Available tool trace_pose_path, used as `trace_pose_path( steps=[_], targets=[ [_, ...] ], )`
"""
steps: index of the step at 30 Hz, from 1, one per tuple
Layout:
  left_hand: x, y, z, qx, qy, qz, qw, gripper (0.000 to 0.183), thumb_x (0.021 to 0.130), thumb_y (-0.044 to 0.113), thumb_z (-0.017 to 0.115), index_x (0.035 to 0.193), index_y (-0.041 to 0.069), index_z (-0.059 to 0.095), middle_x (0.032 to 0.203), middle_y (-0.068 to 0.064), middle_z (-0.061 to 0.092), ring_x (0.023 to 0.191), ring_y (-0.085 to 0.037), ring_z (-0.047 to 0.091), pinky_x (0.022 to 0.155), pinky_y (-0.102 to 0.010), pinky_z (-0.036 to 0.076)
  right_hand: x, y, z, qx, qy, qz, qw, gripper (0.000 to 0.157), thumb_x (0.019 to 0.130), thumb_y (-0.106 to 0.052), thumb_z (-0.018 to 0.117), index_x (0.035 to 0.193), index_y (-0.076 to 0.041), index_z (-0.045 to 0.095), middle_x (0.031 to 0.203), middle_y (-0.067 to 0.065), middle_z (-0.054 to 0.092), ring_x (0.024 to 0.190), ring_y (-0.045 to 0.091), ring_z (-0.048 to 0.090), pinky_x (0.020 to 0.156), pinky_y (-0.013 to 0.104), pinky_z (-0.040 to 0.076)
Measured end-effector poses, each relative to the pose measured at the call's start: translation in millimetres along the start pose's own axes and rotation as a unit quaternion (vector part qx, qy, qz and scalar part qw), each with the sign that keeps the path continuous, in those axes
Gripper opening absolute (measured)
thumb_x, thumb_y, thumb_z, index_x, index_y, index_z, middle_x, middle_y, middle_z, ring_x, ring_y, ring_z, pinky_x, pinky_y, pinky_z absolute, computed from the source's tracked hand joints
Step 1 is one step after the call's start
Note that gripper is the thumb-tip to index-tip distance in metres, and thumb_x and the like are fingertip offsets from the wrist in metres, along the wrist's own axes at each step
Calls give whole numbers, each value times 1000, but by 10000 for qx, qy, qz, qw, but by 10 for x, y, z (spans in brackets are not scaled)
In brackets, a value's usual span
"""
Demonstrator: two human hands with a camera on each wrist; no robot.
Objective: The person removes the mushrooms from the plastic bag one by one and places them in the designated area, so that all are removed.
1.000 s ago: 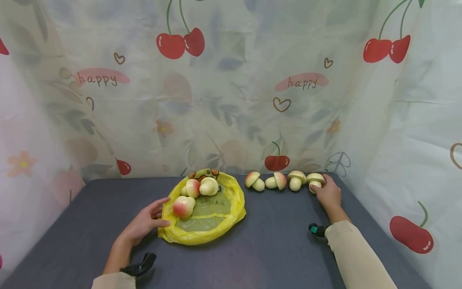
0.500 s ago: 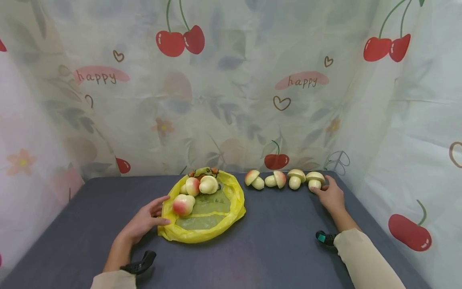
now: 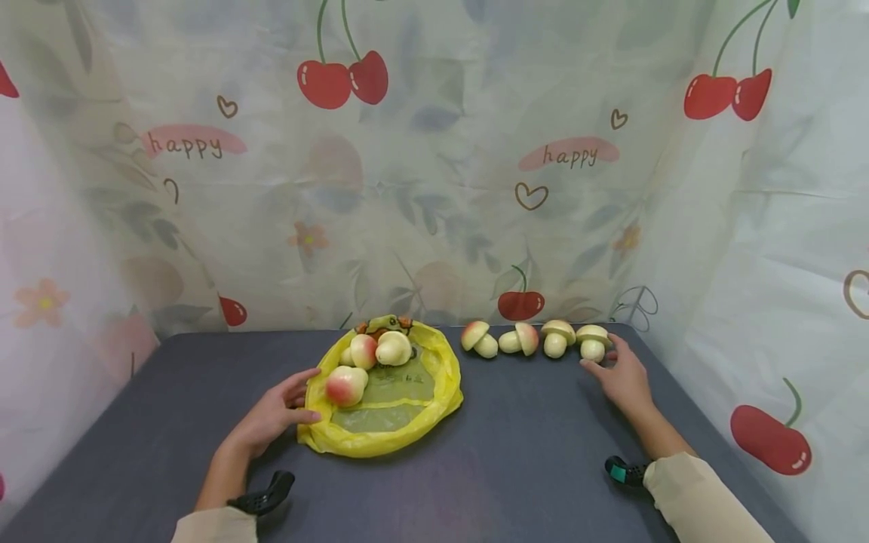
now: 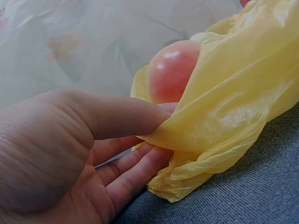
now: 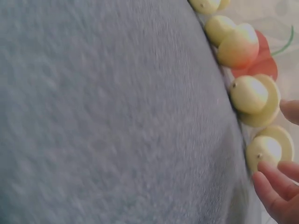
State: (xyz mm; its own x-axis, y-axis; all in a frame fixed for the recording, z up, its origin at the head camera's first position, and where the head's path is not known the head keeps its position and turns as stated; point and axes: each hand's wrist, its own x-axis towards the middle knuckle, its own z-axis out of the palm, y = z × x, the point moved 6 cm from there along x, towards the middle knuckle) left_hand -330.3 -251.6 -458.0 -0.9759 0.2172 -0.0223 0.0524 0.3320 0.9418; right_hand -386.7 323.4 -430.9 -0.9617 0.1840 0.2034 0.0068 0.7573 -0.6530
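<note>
My left hand (image 3: pixel 270 413) pinches the left rim of a yellow plastic bag (image 3: pixel 380 445), which lies spread open on the table. The left wrist view shows the thumb and fingers on the bag's edge (image 4: pixel 210 126). Three toy mushrooms sit inside the bag, one with a pinkish-red cap (image 3: pixel 347 386) nearest that hand. At the far right, my right hand (image 3: pixel 626 381) is beside the rightmost toy mushroom (image 3: pixel 593 344), fingers spread and loosely bent. In the right wrist view its fingertips are close to that mushroom's stem (image 5: pixel 264 148); whether they touch it I cannot tell.
Several toy mushrooms stand or lie in a row along the back edge of the dark table (image 3: pixel 502 452), including a pink-capped one (image 3: pixel 519 339) and a cream one (image 3: pixel 557 338). A cherry-printed curtain (image 3: pixel 434 188) hangs behind and at both sides.
My right hand has drawn back slightly toward me and to the right, its fingers coming away from the rightmost toy mushroom. The left hand and bag stay in place.
</note>
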Motion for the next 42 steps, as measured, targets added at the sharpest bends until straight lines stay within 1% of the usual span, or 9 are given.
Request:
trace_pose_path(
  steps=[4,11,16,22,28,32,35,39,42],
  targets=[
    [0,8,1,-2,2,6,10000,79,85,13,76,150,5,32,138,-28,47,116,-34,53,93,-40,48,-38,-135,-7,79,94,-190,9997,82,92,-32,68,153,-1,22,127,29,51,104,41,58,77,50,48],
    [8,-2,4,-9,11,6,10000,80,85,14,76,150,5,32,139,-28,47,116,-35,53,93,-40,48,-68,-416,50,402,98,-601,9973,75,91,-27,69,150,-3,30,127,29,52,103,42,62,79,51,50],
    [-3,-7,5,9,22,-15,10000,80,85,15,76,150,5,32,138,-28,47,116,-34,53,93,-41,48,-28,-633,158,565,-58,-962,9937,68,92,-27,70,147,-4,37,125,27,56,97,38,64,77,48,52],
    [-5,-20,1,1,11,-68,10000,81,84,15,76,151,5,31,139,-27,47,116,-33,53,94,-41,48,25,-947,314,764,-335,-1508,9850,58,92,-18,70,141,-1,45,119,27,59,95,37,64,73,46,53],
    [-13,5,-7,16,9,-35,10000,80,85,14,76,150,5,31,139,-28,46,115,-34,53,93,-41,48,131,-1225,500,430,-522,-1941,9786,49,91,-19,70,135,-5,53,110,17,63,94,32,63,72,43,53],
    [-9,8,-11,43,15,-1,10000,79,85,13,75,150,5,31,139,-28,46,115,-34,53,93,-41,48,172,-1434,596,301,-714,-2105,9745,49,91,-22,70,134,-4,55,108,16,65,96,32,62,75,46,51],
    [0,-3,-5,40,-4,3,10000,79,85,13,75,150,5,32,139,-28,46,115,-34,53,93,-40,48,196,-1579,663,224,-895,-2163,9720,48,92,-25,69,134,-6,55,108,15,66,99,31,62,79,47,50],
    [2,-11,5,36,-11,10,10000,79,85,14,76,150,4,31,139,-28,46,115,-34,53,93,-40,48,241,-1727,782,50,-1061,-2162,9706,44,93,-27,68,132,-10,58,105,9,67,100,28,63,83,46,50],
    [5,-12,6,-1,11,5,10000,79,85,14,76,150,5,32,139,-28,46,115,-34,53,93,-40,48,264,-1817,873,-79,-1166,-2015,9725,45,94,-32,66,133,-13,58,106,5,67,99,25,62,82,43,51]
  ],
)
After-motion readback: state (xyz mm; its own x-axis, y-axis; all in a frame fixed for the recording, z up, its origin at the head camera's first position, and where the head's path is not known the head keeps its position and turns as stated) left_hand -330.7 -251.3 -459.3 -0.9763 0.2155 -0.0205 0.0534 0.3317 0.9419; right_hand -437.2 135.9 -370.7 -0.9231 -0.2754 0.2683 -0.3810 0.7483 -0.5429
